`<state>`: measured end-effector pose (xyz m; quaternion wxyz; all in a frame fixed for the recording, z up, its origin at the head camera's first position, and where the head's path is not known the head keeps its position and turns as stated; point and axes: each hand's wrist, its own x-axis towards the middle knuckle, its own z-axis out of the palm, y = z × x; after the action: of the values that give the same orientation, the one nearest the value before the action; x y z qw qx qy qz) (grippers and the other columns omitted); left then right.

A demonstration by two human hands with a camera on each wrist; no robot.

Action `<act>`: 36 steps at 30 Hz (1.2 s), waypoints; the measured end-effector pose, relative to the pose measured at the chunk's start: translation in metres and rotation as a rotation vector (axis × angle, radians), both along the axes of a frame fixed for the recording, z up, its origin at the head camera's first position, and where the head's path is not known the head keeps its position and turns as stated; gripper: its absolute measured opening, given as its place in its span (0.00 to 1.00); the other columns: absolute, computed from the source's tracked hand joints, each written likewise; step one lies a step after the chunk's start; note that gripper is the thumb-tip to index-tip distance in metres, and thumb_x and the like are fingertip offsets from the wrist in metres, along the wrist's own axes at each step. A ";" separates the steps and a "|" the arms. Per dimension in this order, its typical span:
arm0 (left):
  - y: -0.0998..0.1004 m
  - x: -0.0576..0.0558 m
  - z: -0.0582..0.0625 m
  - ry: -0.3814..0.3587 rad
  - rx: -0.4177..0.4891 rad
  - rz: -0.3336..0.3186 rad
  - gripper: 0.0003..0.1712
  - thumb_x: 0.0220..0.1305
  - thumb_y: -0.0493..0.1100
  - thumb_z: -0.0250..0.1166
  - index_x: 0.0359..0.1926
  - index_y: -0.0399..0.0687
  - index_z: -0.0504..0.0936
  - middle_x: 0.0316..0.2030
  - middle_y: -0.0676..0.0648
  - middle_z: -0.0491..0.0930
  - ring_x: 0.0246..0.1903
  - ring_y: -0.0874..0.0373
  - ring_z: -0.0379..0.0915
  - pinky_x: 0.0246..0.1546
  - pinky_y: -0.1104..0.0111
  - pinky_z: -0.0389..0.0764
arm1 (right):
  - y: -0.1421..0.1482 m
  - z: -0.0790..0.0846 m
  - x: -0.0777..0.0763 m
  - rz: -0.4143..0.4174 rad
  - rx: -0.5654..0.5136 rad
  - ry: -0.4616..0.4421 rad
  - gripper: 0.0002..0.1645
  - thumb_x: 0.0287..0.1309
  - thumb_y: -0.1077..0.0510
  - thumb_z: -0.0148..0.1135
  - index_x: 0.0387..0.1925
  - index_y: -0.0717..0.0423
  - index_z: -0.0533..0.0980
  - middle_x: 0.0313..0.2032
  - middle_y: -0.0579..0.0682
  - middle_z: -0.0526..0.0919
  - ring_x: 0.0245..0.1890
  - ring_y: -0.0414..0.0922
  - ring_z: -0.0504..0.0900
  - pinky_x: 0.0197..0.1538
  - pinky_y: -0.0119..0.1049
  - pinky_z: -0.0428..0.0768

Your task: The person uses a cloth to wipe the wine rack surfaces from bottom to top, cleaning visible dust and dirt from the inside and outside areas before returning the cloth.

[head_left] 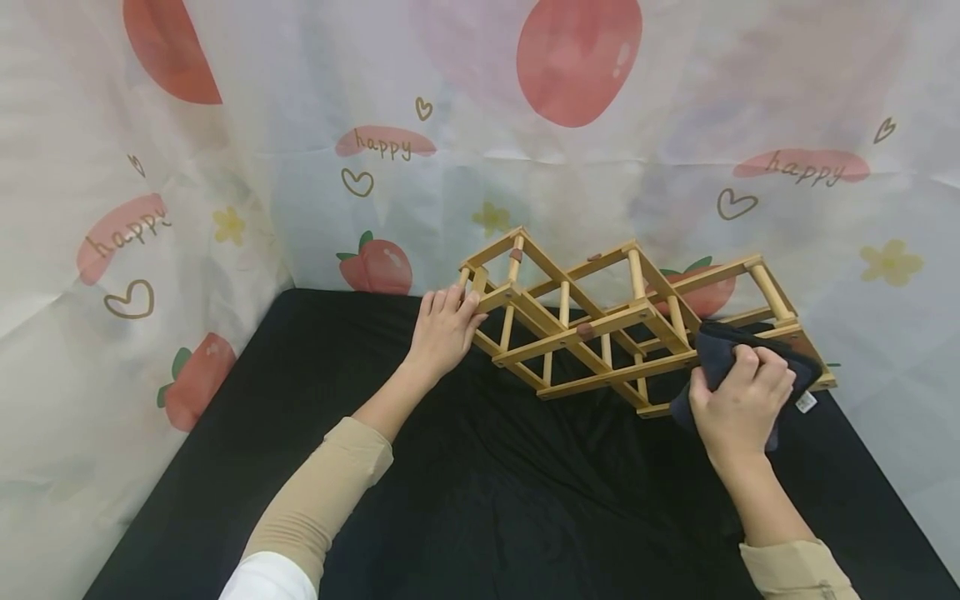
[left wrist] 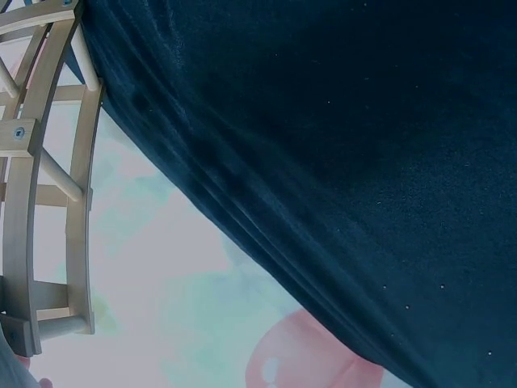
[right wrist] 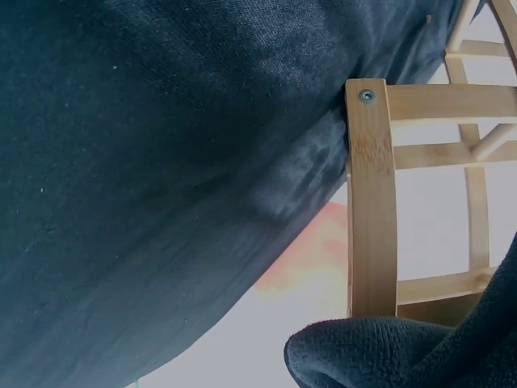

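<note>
A light wooden lattice rack point(head_left: 615, 321), like a folding wine rack with round dowels between flat slats, stands at the back of the black cloth-covered table. My left hand point(head_left: 445, 329) holds its left end, fingers over the end slat. At the right end, my right hand point(head_left: 738, 408) grips a bunched dark blue cloth point(head_left: 716, 350) against the slats. A small white tag point(head_left: 806, 402) hangs from the cloth. In the right wrist view, the cloth point(right wrist: 363, 352) overlaps the foot of an end slat point(right wrist: 371, 202). The left wrist view shows the rack point(left wrist: 81, 162) at its left edge.
Black fabric point(head_left: 487, 500) with soft wrinkles covers the table. Close behind the rack hangs a pale curtain point(head_left: 465, 83) printed with fruit, hearts and "happy"; it continues along the left side.
</note>
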<state>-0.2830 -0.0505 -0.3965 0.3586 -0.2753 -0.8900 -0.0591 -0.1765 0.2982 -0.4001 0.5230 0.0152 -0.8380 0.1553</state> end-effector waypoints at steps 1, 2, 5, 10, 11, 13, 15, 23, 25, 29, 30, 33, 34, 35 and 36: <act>0.000 0.000 0.000 0.002 0.001 -0.001 0.20 0.71 0.56 0.37 0.44 0.45 0.63 0.39 0.43 0.64 0.36 0.49 0.58 0.42 0.59 0.59 | 0.000 0.000 0.000 -0.001 -0.003 0.016 0.23 0.46 0.63 0.61 0.42 0.68 0.63 0.41 0.69 0.62 0.38 0.66 0.59 0.43 0.59 0.56; 0.000 0.000 0.000 0.004 0.001 -0.001 0.21 0.71 0.56 0.34 0.44 0.45 0.63 0.39 0.43 0.64 0.36 0.49 0.58 0.41 0.59 0.59 | -0.001 0.000 -0.001 -0.007 -0.005 0.035 0.23 0.45 0.63 0.62 0.41 0.68 0.64 0.40 0.69 0.63 0.37 0.66 0.60 0.43 0.59 0.57; 0.000 0.000 0.000 0.011 0.007 -0.004 0.25 0.71 0.58 0.29 0.44 0.45 0.63 0.39 0.43 0.64 0.36 0.49 0.58 0.41 0.59 0.59 | -0.002 -0.001 -0.003 -0.037 -0.010 0.103 0.21 0.42 0.64 0.64 0.39 0.67 0.66 0.39 0.68 0.66 0.34 0.66 0.62 0.40 0.59 0.58; 0.001 0.001 -0.001 0.011 0.019 -0.009 0.26 0.70 0.58 0.27 0.43 0.45 0.63 0.39 0.43 0.63 0.35 0.49 0.58 0.41 0.59 0.59 | -0.006 -0.003 -0.007 -0.069 -0.004 0.192 0.17 0.41 0.65 0.64 0.35 0.65 0.69 0.36 0.67 0.70 0.32 0.66 0.67 0.38 0.59 0.58; 0.001 0.001 -0.001 0.010 0.022 -0.011 0.26 0.70 0.58 0.27 0.43 0.45 0.63 0.39 0.43 0.63 0.35 0.49 0.58 0.41 0.59 0.59 | -0.007 -0.004 -0.007 -0.066 0.002 0.204 0.17 0.40 0.65 0.64 0.34 0.65 0.69 0.35 0.68 0.70 0.31 0.66 0.67 0.38 0.59 0.58; 0.001 0.001 -0.001 0.011 0.023 -0.011 0.25 0.70 0.58 0.27 0.43 0.45 0.63 0.39 0.43 0.63 0.35 0.49 0.57 0.41 0.59 0.59 | -0.009 -0.007 -0.007 -0.053 0.022 0.217 0.16 0.40 0.66 0.64 0.33 0.65 0.69 0.33 0.68 0.71 0.31 0.66 0.67 0.37 0.59 0.57; 0.002 0.001 -0.001 0.011 0.023 -0.008 0.25 0.70 0.58 0.27 0.42 0.45 0.62 0.39 0.43 0.63 0.35 0.49 0.57 0.40 0.59 0.59 | -0.012 -0.011 -0.006 -0.034 0.047 0.222 0.16 0.38 0.67 0.65 0.32 0.65 0.70 0.32 0.67 0.72 0.30 0.65 0.68 0.36 0.59 0.57; 0.001 0.002 -0.002 0.009 0.025 -0.002 0.25 0.70 0.58 0.27 0.42 0.45 0.63 0.39 0.43 0.63 0.35 0.49 0.57 0.41 0.59 0.59 | -0.021 -0.028 -0.002 0.045 0.094 0.200 0.18 0.32 0.67 0.66 0.31 0.64 0.71 0.31 0.65 0.73 0.29 0.64 0.69 0.36 0.58 0.58; 0.001 0.002 -0.002 0.006 0.021 0.003 0.26 0.70 0.58 0.26 0.42 0.45 0.62 0.39 0.43 0.63 0.35 0.49 0.57 0.41 0.59 0.59 | -0.023 -0.031 -0.001 0.051 0.103 0.205 0.19 0.30 0.67 0.67 0.30 0.64 0.71 0.31 0.65 0.73 0.28 0.64 0.69 0.36 0.58 0.59; 0.001 0.001 -0.002 0.004 0.021 0.002 0.26 0.70 0.58 0.25 0.42 0.45 0.63 0.39 0.43 0.63 0.35 0.49 0.57 0.41 0.59 0.59 | -0.022 -0.031 0.001 0.050 0.112 0.219 0.19 0.29 0.67 0.67 0.30 0.64 0.71 0.30 0.65 0.73 0.27 0.64 0.69 0.36 0.58 0.59; 0.001 0.001 -0.002 0.005 0.022 0.002 0.26 0.70 0.58 0.25 0.43 0.45 0.63 0.39 0.43 0.63 0.35 0.49 0.57 0.41 0.59 0.59 | -0.021 -0.029 0.001 0.046 0.109 0.221 0.19 0.29 0.67 0.67 0.30 0.64 0.71 0.30 0.65 0.73 0.27 0.64 0.68 0.36 0.59 0.59; 0.001 0.001 -0.002 0.009 0.022 -0.001 0.26 0.70 0.58 0.25 0.43 0.45 0.62 0.40 0.43 0.63 0.35 0.49 0.57 0.41 0.59 0.59 | -0.016 -0.020 0.001 0.016 0.097 0.241 0.18 0.33 0.67 0.66 0.31 0.64 0.70 0.30 0.66 0.72 0.27 0.64 0.68 0.35 0.59 0.58; 0.001 0.000 -0.002 0.010 0.022 -0.001 0.26 0.70 0.58 0.25 0.43 0.45 0.62 0.40 0.43 0.63 0.35 0.49 0.57 0.41 0.59 0.59 | -0.014 -0.016 0.002 0.002 0.088 0.250 0.17 0.34 0.67 0.66 0.31 0.64 0.70 0.30 0.67 0.72 0.28 0.64 0.68 0.35 0.59 0.57; 0.001 0.000 -0.002 0.011 0.022 -0.001 0.26 0.70 0.58 0.25 0.43 0.45 0.62 0.40 0.43 0.63 0.35 0.49 0.57 0.41 0.59 0.59 | -0.012 -0.012 0.001 -0.014 0.077 0.259 0.16 0.36 0.67 0.65 0.31 0.64 0.69 0.30 0.67 0.71 0.28 0.65 0.67 0.35 0.59 0.56; 0.001 0.000 -0.002 0.012 0.022 -0.001 0.26 0.70 0.58 0.26 0.43 0.45 0.62 0.40 0.43 0.63 0.35 0.49 0.57 0.41 0.59 0.59 | -0.010 -0.008 0.001 -0.029 0.065 0.267 0.16 0.37 0.67 0.65 0.31 0.65 0.69 0.31 0.67 0.71 0.28 0.65 0.67 0.36 0.59 0.55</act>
<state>-0.2830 -0.0497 -0.3985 0.3669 -0.2722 -0.8870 -0.0674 -0.1753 0.2881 -0.4081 0.6311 0.0405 -0.7657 0.1174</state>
